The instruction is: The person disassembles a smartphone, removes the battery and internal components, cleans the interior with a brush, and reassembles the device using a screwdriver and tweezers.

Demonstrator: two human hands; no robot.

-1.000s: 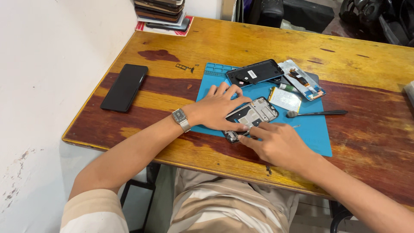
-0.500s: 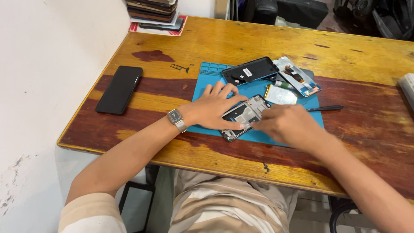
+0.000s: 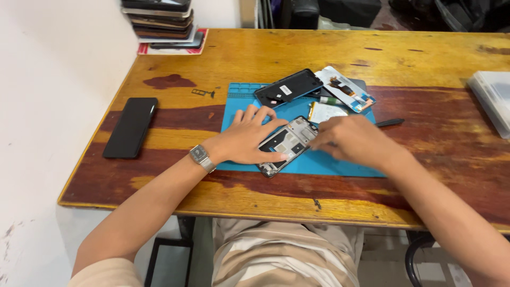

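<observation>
An opened phone frame (image 3: 287, 143) lies tilted on a blue work mat (image 3: 244, 101). My left hand (image 3: 249, 139), with a wristwatch on the wrist, rests flat on the mat and presses the frame's left side with its fingers. My right hand (image 3: 353, 139) covers the frame's upper right end, fingers curled down on it; whether it holds a tool is hidden. Behind them on the mat lie a black phone back (image 3: 288, 87), a flat silver battery (image 3: 325, 112) and a display panel (image 3: 345, 87).
A black phone (image 3: 130, 126) lies at the wooden table's (image 3: 265, 53) left edge. A stack of phones (image 3: 159, 24) stands at the far left corner. A small tray pin (image 3: 203, 92) lies left of the mat, a dark tool (image 3: 389, 122) right of it, a pale box (image 3: 491, 98) far right.
My right hand moved from the frame's lower right up to its upper right end. The left hand stayed on the frame. The camera view shifted slightly.
</observation>
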